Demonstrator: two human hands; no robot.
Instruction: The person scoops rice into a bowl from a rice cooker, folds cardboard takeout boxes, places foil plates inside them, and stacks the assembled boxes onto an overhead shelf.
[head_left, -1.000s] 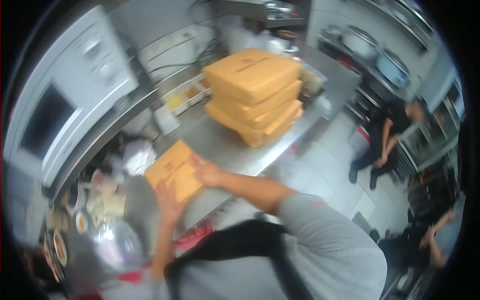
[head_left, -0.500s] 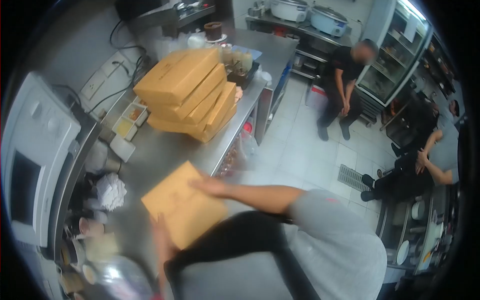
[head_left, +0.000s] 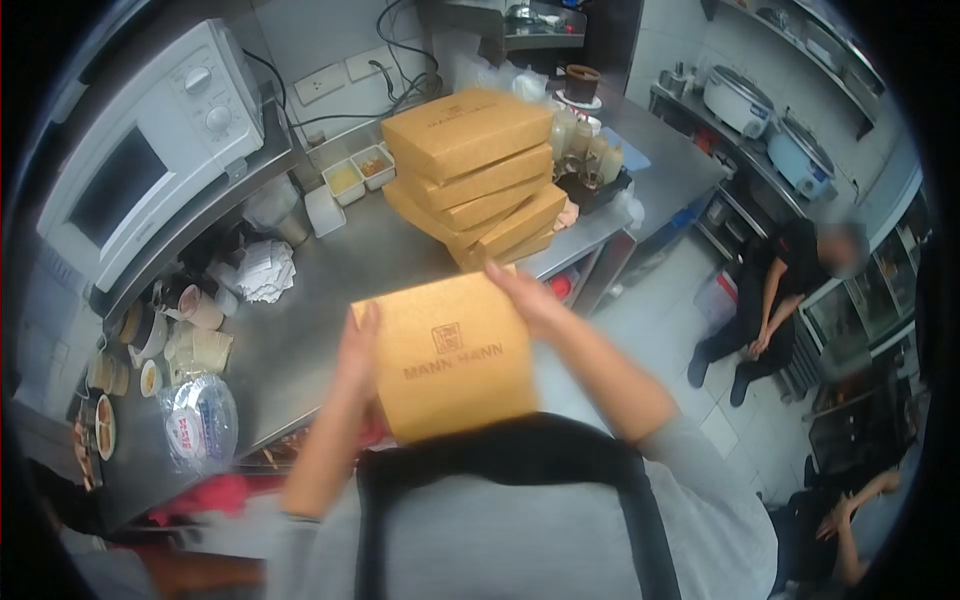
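A yellow-brown cardboard box (head_left: 455,390) printed "MANN HANN" is held up in front of my chest, between both hands. Along its left edge, my left hand (head_left: 362,345) grips it with the fingers partly hidden. My right hand (head_left: 525,303) holds the upper right corner. Just beyond stands an uneven stack of similar boxes (head_left: 465,135) on the steel counter (head_left: 300,345), some of them turned at angles.
A white microwave (head_left: 150,150) sits on a shelf at the left. Crumpled papers (head_left: 266,271), a plastic-wrapped pack (head_left: 200,420) and small food tubs (head_left: 345,180) lie on the counter. A seated person (head_left: 780,290) is at the right, another person (head_left: 840,520) lower right.
The box has come up and closer to my chest, and its printed face now shows square to me. My view has turned, so the stack appears further right.
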